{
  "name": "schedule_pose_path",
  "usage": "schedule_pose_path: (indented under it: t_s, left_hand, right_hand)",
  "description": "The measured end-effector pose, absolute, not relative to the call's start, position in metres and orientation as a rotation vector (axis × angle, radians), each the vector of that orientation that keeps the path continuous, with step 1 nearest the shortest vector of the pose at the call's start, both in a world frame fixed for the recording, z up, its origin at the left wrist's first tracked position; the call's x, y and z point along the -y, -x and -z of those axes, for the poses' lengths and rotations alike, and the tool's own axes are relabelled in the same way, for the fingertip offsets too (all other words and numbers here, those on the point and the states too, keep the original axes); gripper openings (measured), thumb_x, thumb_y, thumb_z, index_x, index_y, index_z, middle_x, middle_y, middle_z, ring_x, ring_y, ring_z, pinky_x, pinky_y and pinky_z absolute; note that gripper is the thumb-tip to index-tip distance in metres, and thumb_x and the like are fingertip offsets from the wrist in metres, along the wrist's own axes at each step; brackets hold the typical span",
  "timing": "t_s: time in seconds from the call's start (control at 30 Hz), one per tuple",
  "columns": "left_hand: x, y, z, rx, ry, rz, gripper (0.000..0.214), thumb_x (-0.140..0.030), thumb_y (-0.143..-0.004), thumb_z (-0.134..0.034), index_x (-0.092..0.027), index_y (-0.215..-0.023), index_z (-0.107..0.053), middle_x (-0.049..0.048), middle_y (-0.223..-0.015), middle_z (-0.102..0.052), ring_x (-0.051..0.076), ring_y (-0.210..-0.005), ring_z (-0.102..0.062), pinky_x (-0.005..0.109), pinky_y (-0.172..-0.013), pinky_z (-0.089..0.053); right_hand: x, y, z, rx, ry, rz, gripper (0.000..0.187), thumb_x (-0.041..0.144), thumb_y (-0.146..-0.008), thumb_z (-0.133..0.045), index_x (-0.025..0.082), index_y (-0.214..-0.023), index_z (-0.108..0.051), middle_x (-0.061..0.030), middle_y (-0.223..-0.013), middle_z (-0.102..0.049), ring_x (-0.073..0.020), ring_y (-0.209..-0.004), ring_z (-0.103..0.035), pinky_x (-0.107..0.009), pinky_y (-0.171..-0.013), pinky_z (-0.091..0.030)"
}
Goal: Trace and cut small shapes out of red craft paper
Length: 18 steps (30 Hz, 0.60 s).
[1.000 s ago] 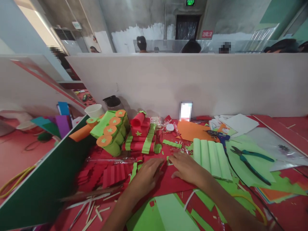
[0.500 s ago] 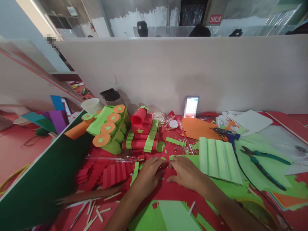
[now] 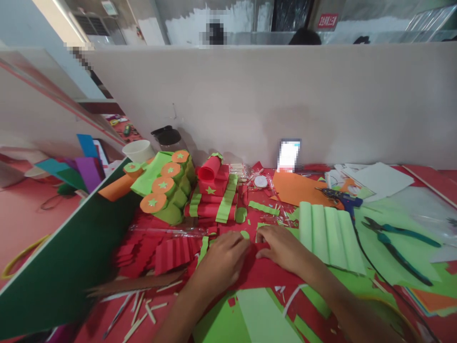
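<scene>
A red paper sheet spans the space between my hands, low in the middle of the table. My left hand grips the sheet's left side, its fingers curled and pressed together. On the right side, my right hand pinches the far edge, with the thumb below the bent fingers. Both fingertips are partly hidden. Just beyond the hands stands a red and green paper tank model with a rolled barrel. Left of it is a green tank model with orange star-marked wheels.
Pleated light-green paper, a blue glue gun and teal-handled pliers lie to the right. Green sheets are nearest me. Wooden sticks and red strips lie left, beside a green board. A phone leans on the partition.
The red sheet's near edge has lifted between my hands, and my left fingers have closed further. My right hand has shifted slightly. The whole view has moved a little.
</scene>
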<state>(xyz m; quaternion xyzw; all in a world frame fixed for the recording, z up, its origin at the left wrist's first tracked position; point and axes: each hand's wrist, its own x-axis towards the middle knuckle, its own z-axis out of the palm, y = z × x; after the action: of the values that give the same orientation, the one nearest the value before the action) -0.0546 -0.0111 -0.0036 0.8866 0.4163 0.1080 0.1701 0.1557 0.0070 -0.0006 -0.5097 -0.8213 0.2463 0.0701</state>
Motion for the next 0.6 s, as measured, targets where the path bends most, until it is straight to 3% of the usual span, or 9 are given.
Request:
schedule_pose_path:
  t_s: [0.17,0.6]
  left_hand:
    - [0.016,0.056,-0.003,-0.952,-2.640,0.022,0.022,-0.017,-0.086,-0.053,-0.022,-0.107,-0.061,0.0064,-0.084,-0.065,0.021,-0.074,-0.060,0.031,-0.071,-0.045]
    - [0.013,0.062,-0.008,-0.930,-2.712,0.101,0.030,-0.020,-0.085,-0.051,-0.023,-0.112,-0.063,0.0068,-0.078,-0.068,0.023,-0.069,-0.062,0.031,-0.062,-0.043]
  right_hand:
    - [-0.008,-0.157,0.002,2.512,1.529,-0.634,0.031,0.031,-0.074,-0.082,0.019,-0.089,-0.057,-0.0037,-0.093,-0.065,-0.0227,-0.089,-0.059,-0.030,-0.075,-0.038]
    - [-0.009,-0.159,-0.007,2.373,1.607,-0.794,0.021,0.020,-0.081,-0.074,0.021,-0.086,-0.053,0.0034,-0.076,-0.061,-0.0142,-0.070,-0.056,-0.024,-0.060,-0.031]
